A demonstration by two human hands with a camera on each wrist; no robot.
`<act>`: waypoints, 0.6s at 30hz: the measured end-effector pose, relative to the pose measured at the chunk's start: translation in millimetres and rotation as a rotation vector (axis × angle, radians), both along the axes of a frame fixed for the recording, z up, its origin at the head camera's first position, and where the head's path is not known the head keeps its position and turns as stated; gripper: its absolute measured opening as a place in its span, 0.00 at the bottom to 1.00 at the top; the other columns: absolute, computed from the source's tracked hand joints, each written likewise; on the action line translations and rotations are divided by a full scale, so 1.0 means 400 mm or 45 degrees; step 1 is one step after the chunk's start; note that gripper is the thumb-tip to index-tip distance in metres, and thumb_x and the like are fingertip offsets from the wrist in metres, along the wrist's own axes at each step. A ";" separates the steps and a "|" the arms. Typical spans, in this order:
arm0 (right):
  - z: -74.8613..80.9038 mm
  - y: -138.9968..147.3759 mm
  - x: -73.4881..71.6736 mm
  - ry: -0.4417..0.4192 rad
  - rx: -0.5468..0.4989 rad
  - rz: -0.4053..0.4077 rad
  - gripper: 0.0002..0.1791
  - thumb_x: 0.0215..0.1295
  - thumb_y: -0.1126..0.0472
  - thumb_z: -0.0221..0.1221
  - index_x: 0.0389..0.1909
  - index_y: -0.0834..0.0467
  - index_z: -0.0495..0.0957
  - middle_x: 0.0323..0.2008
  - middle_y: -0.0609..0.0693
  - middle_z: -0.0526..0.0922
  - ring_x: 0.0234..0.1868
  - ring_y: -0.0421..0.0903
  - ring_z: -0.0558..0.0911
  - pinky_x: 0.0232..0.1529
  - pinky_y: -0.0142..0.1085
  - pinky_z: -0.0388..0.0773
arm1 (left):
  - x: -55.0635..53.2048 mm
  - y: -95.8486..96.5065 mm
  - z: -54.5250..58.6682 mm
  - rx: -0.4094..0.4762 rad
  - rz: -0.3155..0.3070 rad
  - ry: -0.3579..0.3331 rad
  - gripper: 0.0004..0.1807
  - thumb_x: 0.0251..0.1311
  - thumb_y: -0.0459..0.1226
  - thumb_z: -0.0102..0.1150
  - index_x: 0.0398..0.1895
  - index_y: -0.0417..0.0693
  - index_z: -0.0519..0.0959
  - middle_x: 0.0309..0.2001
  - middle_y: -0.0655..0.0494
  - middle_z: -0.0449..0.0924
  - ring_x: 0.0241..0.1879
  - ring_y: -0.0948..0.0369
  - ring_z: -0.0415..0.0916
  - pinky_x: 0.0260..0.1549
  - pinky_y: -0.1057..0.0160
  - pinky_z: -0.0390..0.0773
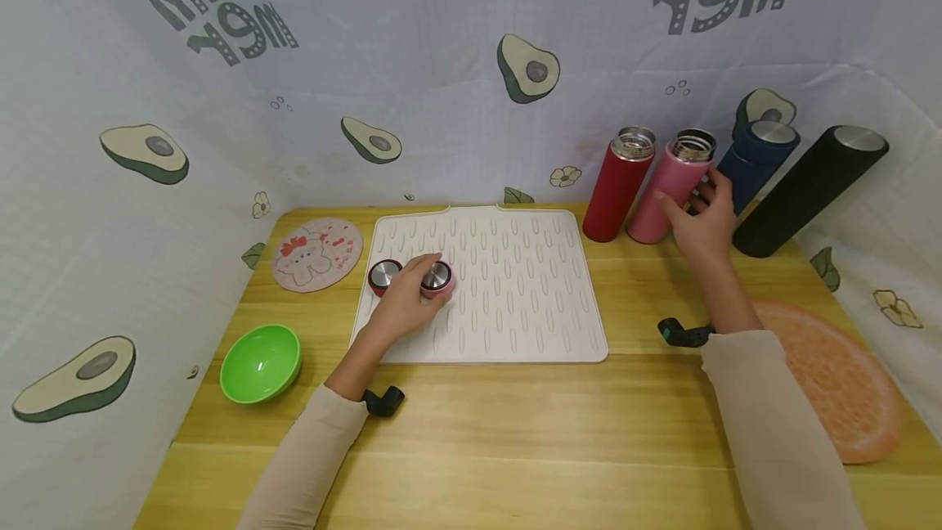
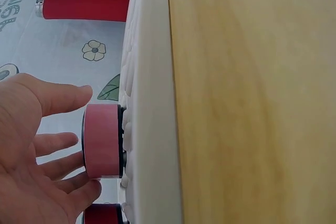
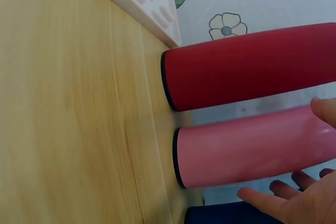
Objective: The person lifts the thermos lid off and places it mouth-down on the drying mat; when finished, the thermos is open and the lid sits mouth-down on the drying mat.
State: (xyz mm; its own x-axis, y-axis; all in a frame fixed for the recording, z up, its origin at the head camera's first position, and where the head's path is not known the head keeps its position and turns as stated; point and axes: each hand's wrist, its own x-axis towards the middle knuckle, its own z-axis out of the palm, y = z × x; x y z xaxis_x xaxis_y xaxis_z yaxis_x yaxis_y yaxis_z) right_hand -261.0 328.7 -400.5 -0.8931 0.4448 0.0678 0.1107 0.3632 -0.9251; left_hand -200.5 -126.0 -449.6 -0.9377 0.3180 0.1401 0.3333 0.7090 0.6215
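On the white ribbed mat, my left hand reaches around a pink lid, thumb and fingers loosely spread. In the left wrist view a gap shows between the thumb and the pink lid; the little finger lies close beside it. A red lid sits just left of it. My right hand is at an upright, lidless pink bottle, with the thumb at its near side. In the right wrist view the fingers are spread beside the pink bottle, apart from it.
A lidless red bottle stands left of the pink one. Right of it stand a blue bottle and a tall black bottle, both capped. A green bowl, a round pink mat and an orange round mat lie around.
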 end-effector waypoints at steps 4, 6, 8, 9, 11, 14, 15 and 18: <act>0.003 0.009 0.021 -0.013 0.061 -0.035 0.45 0.69 0.43 0.63 0.81 0.41 0.51 0.79 0.48 0.63 0.76 0.48 0.68 0.74 0.41 0.71 | 0.000 0.002 0.000 0.007 0.006 0.015 0.36 0.65 0.39 0.68 0.75 0.43 0.69 0.73 0.42 0.70 0.72 0.44 0.69 0.69 0.46 0.73; 0.003 0.015 0.032 -0.008 0.098 -0.054 0.44 0.68 0.41 0.63 0.80 0.42 0.54 0.77 0.48 0.66 0.74 0.48 0.70 0.71 0.39 0.73 | -0.001 0.003 -0.002 0.012 0.013 0.024 0.35 0.65 0.40 0.68 0.74 0.45 0.69 0.72 0.43 0.70 0.71 0.45 0.70 0.68 0.47 0.74; 0.000 0.023 0.041 0.007 0.146 -0.070 0.43 0.67 0.40 0.64 0.79 0.43 0.56 0.75 0.49 0.69 0.71 0.47 0.73 0.69 0.36 0.75 | -0.002 0.004 -0.004 0.021 0.020 0.039 0.35 0.65 0.41 0.68 0.74 0.46 0.70 0.72 0.44 0.71 0.70 0.46 0.71 0.67 0.48 0.75; -0.002 0.028 0.045 0.020 0.163 -0.077 0.42 0.67 0.40 0.64 0.78 0.43 0.58 0.74 0.49 0.71 0.70 0.46 0.74 0.67 0.35 0.76 | -0.002 0.004 -0.004 0.028 0.023 0.051 0.34 0.65 0.42 0.69 0.74 0.47 0.71 0.71 0.45 0.72 0.70 0.47 0.71 0.67 0.48 0.76; -0.009 0.038 0.052 0.048 0.206 -0.100 0.41 0.66 0.40 0.65 0.76 0.43 0.62 0.71 0.49 0.75 0.66 0.43 0.76 0.63 0.30 0.77 | -0.003 0.006 -0.005 0.051 0.026 0.074 0.34 0.65 0.44 0.69 0.73 0.48 0.72 0.70 0.46 0.73 0.69 0.47 0.72 0.66 0.47 0.76; -0.018 0.053 0.061 0.113 0.224 -0.136 0.37 0.65 0.42 0.67 0.73 0.45 0.67 0.63 0.46 0.80 0.57 0.37 0.79 0.56 0.24 0.78 | -0.002 0.009 -0.004 0.077 0.022 0.108 0.33 0.65 0.48 0.69 0.72 0.50 0.73 0.69 0.48 0.74 0.69 0.48 0.73 0.66 0.46 0.75; -0.021 0.057 0.063 0.140 0.222 -0.150 0.36 0.65 0.44 0.68 0.71 0.46 0.69 0.59 0.44 0.81 0.55 0.34 0.79 0.54 0.23 0.77 | -0.001 0.011 -0.003 0.085 0.018 0.120 0.34 0.64 0.49 0.69 0.71 0.50 0.73 0.69 0.48 0.75 0.68 0.48 0.73 0.67 0.46 0.75; -0.024 0.073 0.067 0.225 0.213 -0.188 0.32 0.64 0.47 0.70 0.66 0.51 0.74 0.49 0.35 0.80 0.47 0.27 0.79 0.51 0.22 0.76 | -0.002 0.018 -0.001 0.098 0.012 0.132 0.34 0.64 0.53 0.68 0.71 0.52 0.74 0.68 0.50 0.76 0.69 0.50 0.73 0.68 0.47 0.74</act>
